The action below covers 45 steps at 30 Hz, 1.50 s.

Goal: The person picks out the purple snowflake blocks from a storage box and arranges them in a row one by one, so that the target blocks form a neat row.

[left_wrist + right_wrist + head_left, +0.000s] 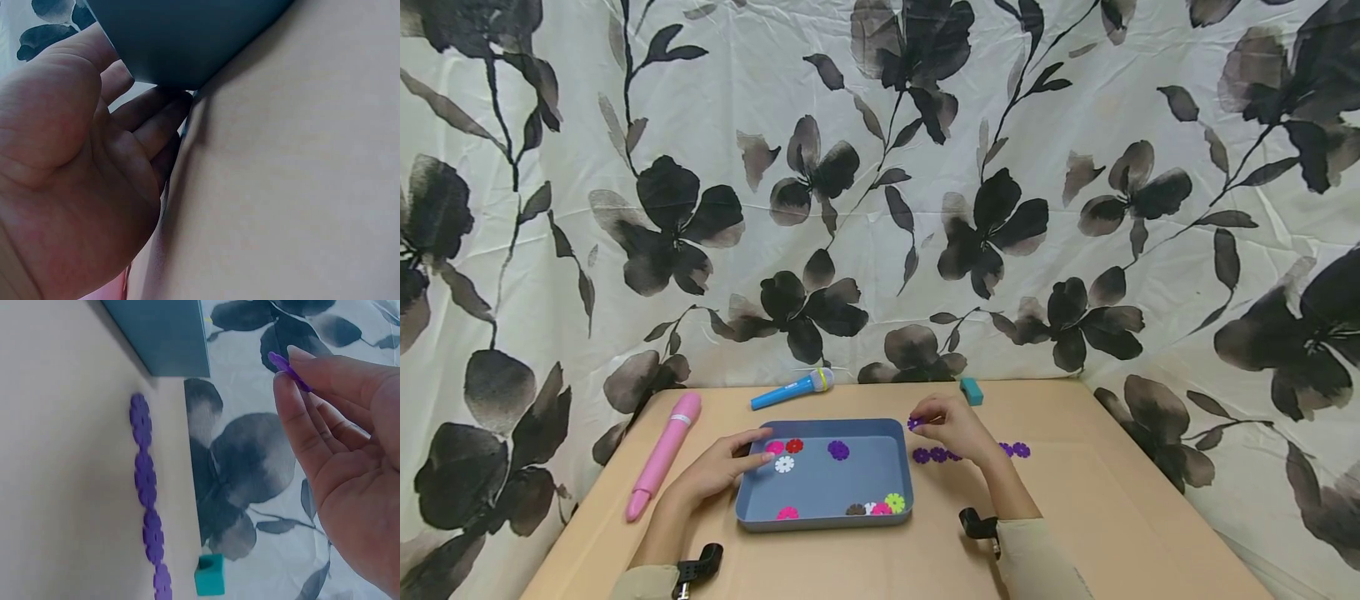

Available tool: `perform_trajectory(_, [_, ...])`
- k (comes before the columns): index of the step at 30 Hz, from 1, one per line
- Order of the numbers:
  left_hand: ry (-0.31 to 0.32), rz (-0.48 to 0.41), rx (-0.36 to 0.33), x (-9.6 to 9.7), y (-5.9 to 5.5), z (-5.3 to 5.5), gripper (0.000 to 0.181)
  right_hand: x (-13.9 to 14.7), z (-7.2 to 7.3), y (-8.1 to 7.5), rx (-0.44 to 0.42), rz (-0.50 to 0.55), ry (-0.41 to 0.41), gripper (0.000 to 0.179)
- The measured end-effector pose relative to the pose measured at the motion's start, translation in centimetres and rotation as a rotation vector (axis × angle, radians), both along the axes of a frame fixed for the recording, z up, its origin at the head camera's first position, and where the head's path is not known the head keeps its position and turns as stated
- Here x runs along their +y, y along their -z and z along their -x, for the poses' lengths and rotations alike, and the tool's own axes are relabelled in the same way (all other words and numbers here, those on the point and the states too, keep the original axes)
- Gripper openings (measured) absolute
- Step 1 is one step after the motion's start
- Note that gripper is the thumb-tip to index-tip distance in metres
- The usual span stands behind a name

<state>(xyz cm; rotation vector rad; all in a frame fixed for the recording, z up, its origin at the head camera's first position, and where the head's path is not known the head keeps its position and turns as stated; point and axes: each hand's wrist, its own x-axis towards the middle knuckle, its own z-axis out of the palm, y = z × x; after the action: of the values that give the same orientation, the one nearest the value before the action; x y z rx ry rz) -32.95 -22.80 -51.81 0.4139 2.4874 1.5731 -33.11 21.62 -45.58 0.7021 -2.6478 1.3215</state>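
Note:
My right hand (951,427) pinches a purple flower-shaped disc (290,371) between thumb and forefinger, raised near the tray's back right corner. Below that hand runs a row of purple flower discs (145,479) on the table, partly covered by the wrist in the head view. My left hand (718,463) grips the left side of the blue-grey tray (827,485), thumb over the rim and fingers on the outside. Inside the tray lie a purple disc (838,450), a red one (794,446), a white one (784,464), a lime one (894,502) and several others, pink and brown among them.
A pink marker-shaped stick (664,457) lies left of the left arm. Behind the tray is a blue toy microphone (792,389). A teal block (972,392) sits at the table's back edge, against a flower-patterned cloth (880,208).

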Motion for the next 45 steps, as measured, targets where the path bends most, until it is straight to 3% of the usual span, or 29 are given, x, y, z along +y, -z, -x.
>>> perform_trajectory(29, [0.008,0.014,0.013,-0.1,0.0,0.2,0.064,9.3,-0.3,0.5,-0.069,0.128,0.259,0.026])
perform_trajectory(37, [0.012,-0.008,0.013,-0.2,0.1,0.1,0.065,11.9,-0.6,1.4,-0.11,0.12,0.373,0.03])
perform_trajectory(45, [0.007,0.002,0.021,-0.2,0.1,0.0,0.064,14.2,-1.1,2.0,-0.127,0.01,0.466,0.028])
